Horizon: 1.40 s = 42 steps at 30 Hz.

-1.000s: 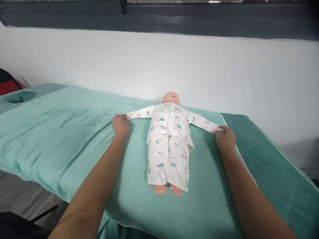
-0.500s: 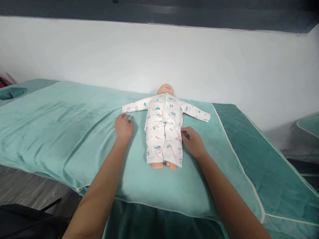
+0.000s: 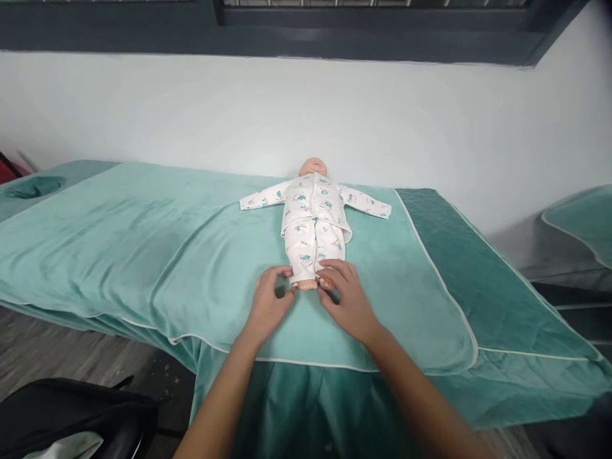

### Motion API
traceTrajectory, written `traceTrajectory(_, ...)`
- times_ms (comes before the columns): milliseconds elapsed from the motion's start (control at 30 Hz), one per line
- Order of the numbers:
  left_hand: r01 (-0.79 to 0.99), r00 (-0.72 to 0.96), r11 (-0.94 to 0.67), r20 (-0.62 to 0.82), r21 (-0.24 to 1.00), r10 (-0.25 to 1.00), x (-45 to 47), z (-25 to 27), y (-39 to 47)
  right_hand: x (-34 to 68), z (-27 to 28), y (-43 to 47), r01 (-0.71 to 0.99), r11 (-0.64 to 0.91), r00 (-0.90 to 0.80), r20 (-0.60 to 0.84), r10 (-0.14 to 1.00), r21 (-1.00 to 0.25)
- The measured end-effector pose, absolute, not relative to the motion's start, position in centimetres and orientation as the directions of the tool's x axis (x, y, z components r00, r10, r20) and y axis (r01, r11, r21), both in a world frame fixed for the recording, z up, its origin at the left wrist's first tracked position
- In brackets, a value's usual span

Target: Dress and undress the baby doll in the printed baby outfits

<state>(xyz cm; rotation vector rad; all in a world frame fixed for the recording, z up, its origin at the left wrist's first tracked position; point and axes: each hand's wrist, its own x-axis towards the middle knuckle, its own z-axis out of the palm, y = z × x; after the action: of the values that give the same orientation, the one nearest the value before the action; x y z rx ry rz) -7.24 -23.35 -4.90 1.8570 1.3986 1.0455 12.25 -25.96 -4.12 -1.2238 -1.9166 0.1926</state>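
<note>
A baby doll [image 3: 313, 167] lies on its back, its head toward the wall and arms spread. It wears a white printed long-sleeved jacket [image 3: 305, 199] and matching trousers [image 3: 301, 245]. My left hand [image 3: 268, 305] is at the cuff of the trouser leg on the left, with thumb and fingers curved round its outer edge. Over the other cuff, my right hand [image 3: 351, 303] curls its fingers on the cloth, thumb below by the foot. One bare foot [image 3: 306, 285] shows between the hands; the other is mostly covered by my right fingers.
A light green blanket [image 3: 201, 268] with pale piping covers the bed under the doll. Darker green quilted cover [image 3: 459, 255] shows at the right. A white wall [image 3: 239, 108] stands behind, and a black bag-like object [image 3: 71, 414] is at lower left.
Both hands have moved inward and down to the trouser cuffs, from beside the sleeve and the hip. The jacket hem now flares on the right, and the view has shifted.
</note>
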Motion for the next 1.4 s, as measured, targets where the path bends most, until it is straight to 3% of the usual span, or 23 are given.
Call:
traceTrajectory(133, 0.547, 0.111, -0.267, 0.248, 0.793, 0.962, -6.8, -4.5, -23.1, 10.8, -4.3, -25.1, 0.829, 0.408, -0.152, 0.546, 0.824, -0.384)
traceTrajectory(233, 0.479, 0.104, -0.253, 0.231, 0.841, 0.967, -7.0, -4.5, -23.1, 10.1, -4.2, -24.8, 0.868, 0.355, -0.110, 0.563, 0.819, -0.348)
traceTrajectory(400, 0.229, 0.027, -0.217, 0.217, 0.949, 0.976, -8.1, -5.3, -23.9, 9.8, -3.2, -25.7, 0.800, 0.462, -0.130, 0.641, 0.757, -0.383)
traceTrajectory(533, 0.282, 0.020, -0.245, 0.250, 0.928, 0.968, -8.3, -6.0, -24.3, 10.5, -3.1, -26.5, 0.731, 0.557, -0.204, 0.652, 0.731, -0.395)
traceTrajectory(633, 0.307, 0.040, -0.248, 0.248, 0.919, 0.968, -8.3, -6.3, -24.2, 12.0, -3.9, -26.9, 0.651, 0.592, -0.193, 0.651, 0.734, -0.475)
traceTrajectory(767, 0.278, 0.023, -0.318, 0.324, 0.906, 0.946, -7.7, -6.1, -24.1, 14.3, -5.6, -26.9, 0.534, 0.492, 0.055, 0.609, 0.791, -0.687)
traceTrajectory(867, 0.314, 0.021, -0.489, 0.509, 0.814, 0.861, -6.2, -5.2, -24.0, 15.1, -6.5, -26.4, 0.545, 0.408, 0.046, 0.512, 0.858, -0.732)
traceTrajectory(967, 0.459, 0.135, -0.620, 0.639, 0.637, 0.757, -4.4, -3.9, -24.1, 15.0, -6.8, -25.7, 0.585, 0.403, -0.015, 0.488, 0.873, -0.703)
traceTrajectory(1167, 0.684, 0.370, -0.624, 0.557, 0.378, 0.743, -2.5, -2.6, -24.5, 14.5, -6.3, -25.5, 0.564, 0.335, 0.073, 0.449, 0.891, -0.755)
traceTrajectory(1400, 0.732, 0.339, -0.587, 0.562, 0.346, 0.754, -1.9, -3.2, -23.3, 14.7, -5.8, -26.3, 0.396, 0.369, 0.103, 0.440, 0.892, -0.841)
